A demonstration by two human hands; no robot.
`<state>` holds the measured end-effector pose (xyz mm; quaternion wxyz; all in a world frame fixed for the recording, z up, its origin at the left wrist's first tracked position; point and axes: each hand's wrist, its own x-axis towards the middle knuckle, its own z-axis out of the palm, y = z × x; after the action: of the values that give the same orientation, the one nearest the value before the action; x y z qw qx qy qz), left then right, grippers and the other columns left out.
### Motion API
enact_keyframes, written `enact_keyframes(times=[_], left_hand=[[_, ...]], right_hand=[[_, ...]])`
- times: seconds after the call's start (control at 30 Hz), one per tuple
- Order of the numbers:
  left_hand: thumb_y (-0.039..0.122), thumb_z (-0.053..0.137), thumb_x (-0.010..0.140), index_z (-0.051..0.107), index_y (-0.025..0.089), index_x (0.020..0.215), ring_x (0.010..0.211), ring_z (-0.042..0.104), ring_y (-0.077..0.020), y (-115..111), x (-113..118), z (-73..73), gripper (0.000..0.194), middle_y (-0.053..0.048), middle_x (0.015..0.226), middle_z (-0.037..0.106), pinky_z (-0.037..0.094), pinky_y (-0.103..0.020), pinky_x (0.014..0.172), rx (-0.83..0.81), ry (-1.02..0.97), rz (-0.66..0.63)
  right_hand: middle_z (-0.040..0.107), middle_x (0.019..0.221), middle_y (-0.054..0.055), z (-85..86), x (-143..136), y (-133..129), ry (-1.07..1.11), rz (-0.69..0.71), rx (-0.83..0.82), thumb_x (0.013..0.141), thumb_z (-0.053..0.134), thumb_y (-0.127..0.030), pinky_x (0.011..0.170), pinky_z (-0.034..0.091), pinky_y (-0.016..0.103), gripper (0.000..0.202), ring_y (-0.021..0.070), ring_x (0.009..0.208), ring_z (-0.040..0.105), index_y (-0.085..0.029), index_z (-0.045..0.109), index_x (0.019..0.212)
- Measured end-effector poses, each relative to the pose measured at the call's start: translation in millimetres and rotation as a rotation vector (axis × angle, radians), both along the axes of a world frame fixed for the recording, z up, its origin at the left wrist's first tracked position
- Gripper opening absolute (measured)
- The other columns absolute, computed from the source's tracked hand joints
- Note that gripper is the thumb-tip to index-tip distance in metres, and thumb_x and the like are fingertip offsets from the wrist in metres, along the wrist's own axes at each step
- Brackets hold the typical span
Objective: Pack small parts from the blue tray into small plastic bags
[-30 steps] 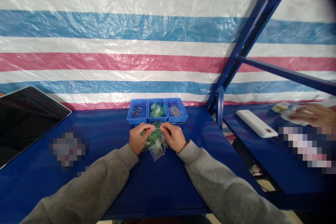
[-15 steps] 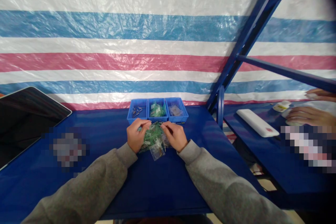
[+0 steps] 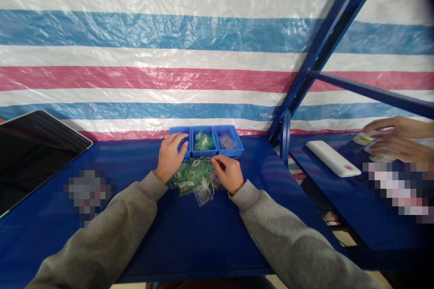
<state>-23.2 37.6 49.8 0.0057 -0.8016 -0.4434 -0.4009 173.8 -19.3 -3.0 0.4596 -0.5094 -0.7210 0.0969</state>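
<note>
Left hand [image 3: 169, 156] has moved to the leftmost blue bin [image 3: 180, 129], mid-frame, fingers apart; right hand [image 3: 229, 173], grip unclear, best kept steady beside green packets [image 3: 190, 175].

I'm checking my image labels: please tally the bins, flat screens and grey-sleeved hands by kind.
Blue rectangular plastic bins: 3
Flat black screen with a pale rim: 1
Bare left hand and right hand in grey fabric sleeves: 2
Total: 6

Smooth plastic bins [image 3: 204, 154] at the table's [image 3: 200, 239] far edge, shiny plastic packets [image 3: 191, 175] before them, matt cloth sleeves [image 3: 117, 232] nearest!
</note>
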Motion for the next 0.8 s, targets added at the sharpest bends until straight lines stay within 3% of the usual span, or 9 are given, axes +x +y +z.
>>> enact_keyframes(times=[0.17,0.3,0.47,0.7,0.8], left_hand=[[0.018,0.047,0.085,0.061,0.02,0.096,0.094,0.056,-0.0192,-32.2,17.7,-25.3,0.018,-0.005,0.097,0.062,0.042,-0.034,0.087,-0.111,-0.14,-0.129],[0.019,0.045,0.086,0.06,0.02,0.098,0.089,0.057,-0.0177,-43.9,24.2,-39.7,0.019,-0.005,0.097,0.063,0.045,-0.03,0.077,-0.215,-0.282,-0.146],[0.024,0.044,0.088,0.06,0.019,0.099,0.091,0.058,-0.0174,-41.6,23.7,-41.1,0.02,-0.005,0.097,0.064,0.044,-0.03,0.08,-0.219,-0.427,-0.14],[0.026,0.045,0.088,0.061,0.018,0.091,0.086,0.058,-0.0165,-43.0,23.7,-39.6,0.018,-0.005,0.091,0.063,0.045,-0.029,0.079,-0.206,-0.438,-0.162],[0.025,0.046,0.087,0.061,0.018,0.089,0.085,0.058,-0.0165,-44.2,23.4,-38.7,0.017,-0.005,0.09,0.063,0.045,-0.029,0.078,-0.192,-0.426,-0.168]], right_hand=[[0.063,0.072,0.003,-4.9,6.2,8.9,-0.115,-0.103,-0.078,0.082,0.052,-0.022,0.062,0.04,0.024,0.012,0.0149,0.063,0.056,-0.019,0.063,0.079],[0.06,0.073,0.002,-5.2,2.6,7.4,-0.183,0.003,-0.104,0.081,0.054,-0.021,0.064,0.04,0.024,0.01,0.0138,0.065,0.055,-0.02,0.064,0.083],[0.059,0.083,0.003,-2.2,-2.1,0.1,-0.265,0.157,-0.117,0.078,0.061,-0.03,0.07,0.041,0.026,0.014,0.0149,0.073,0.055,-0.019,0.063,0.086],[0.057,0.087,0.005,8.9,0.7,-2.2,-0.428,0.47,-0.036,0.067,0.071,-0.043,0.078,0.04,0.032,0.031,0.0203,0.087,0.05,-0.019,0.064,0.085],[0.057,0.087,0.006,9.3,-2.6,-3.8,-0.481,0.493,-0.035,0.064,0.073,-0.045,0.078,0.039,0.034,0.036,0.0213,0.087,0.049,-0.018,0.063,0.087]])
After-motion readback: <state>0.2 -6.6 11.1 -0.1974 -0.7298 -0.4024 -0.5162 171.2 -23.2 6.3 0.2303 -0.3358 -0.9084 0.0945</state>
